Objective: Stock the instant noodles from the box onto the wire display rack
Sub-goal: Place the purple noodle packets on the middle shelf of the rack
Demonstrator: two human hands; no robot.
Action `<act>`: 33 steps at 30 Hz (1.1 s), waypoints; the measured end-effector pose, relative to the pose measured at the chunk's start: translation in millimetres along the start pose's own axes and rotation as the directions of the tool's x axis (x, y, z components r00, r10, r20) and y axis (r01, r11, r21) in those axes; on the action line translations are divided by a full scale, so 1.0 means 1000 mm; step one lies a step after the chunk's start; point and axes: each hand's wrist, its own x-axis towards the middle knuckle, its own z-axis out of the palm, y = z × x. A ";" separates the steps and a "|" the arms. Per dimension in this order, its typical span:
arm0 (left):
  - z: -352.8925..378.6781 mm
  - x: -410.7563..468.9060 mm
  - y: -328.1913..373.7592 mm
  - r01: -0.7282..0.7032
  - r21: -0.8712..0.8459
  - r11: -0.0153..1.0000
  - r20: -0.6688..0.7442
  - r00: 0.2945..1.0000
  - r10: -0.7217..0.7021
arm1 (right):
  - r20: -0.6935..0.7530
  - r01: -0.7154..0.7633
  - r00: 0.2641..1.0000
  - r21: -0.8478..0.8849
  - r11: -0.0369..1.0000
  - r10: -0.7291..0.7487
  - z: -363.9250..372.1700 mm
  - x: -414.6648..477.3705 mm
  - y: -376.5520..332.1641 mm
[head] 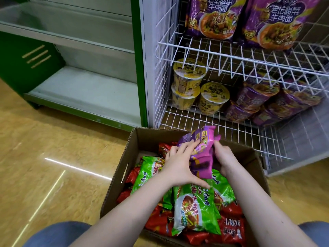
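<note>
I have a bunch of purple packs [202, 150] squeezed between both hands just above the box [142, 139], so I can lift several at once instead of one by one. My left hand [179, 166] is spread wide, fingers straight and pressed flat against the near-left side of the bunch, thumb stretched down towards the green packs [195, 207] under it. My right hand [224, 158] curls round the other side; its fingertips are hidden behind the wrappers. Red packs [229, 229] lie lower in the box, below and nearer me than my hands. The rack [187, 120] stands just beyond my hands, its bottom shelf bare at the front, with yellow cups [214, 98] farther back; I judge the bunch goes there.
</note>
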 end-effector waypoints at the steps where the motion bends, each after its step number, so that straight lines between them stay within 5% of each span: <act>1: 0.000 -0.001 0.000 -0.018 0.041 0.999 -0.041 0.999 0.020 | 0.032 -0.036 0.999 0.037 0.999 0.035 0.001 -0.001 -0.002; 9: -0.004 0.007 -0.020 -0.104 -0.125 0.987 -0.330 0.942 0.058 | 0.104 -0.024 0.995 0.142 0.990 0.009 0.007 -0.015 -0.016; 15: -0.054 0.014 -0.025 -0.100 -0.568 0.817 -0.241 0.969 -0.049 | 0.204 0.091 0.973 0.094 0.991 -0.108 -0.004 -0.026 -0.023; 20: -0.088 0.019 -0.004 -0.017 -0.764 0.645 -0.147 0.978 -0.148 | 0.173 0.451 0.888 -0.141 0.881 -0.427 -0.020 -0.034 -0.028; 24: -0.119 0.023 0.026 0.012 -0.831 0.556 -0.064 0.991 -0.118 | 0.192 0.531 0.840 -0.100 0.841 -0.508 -0.031 -0.043 -0.044; 33: -0.201 0.045 0.096 0.008 -0.739 0.674 0.018 1.000 0.008 | 0.116 0.586 0.781 0.204 0.785 -0.613 -0.031 -0.058 -0.113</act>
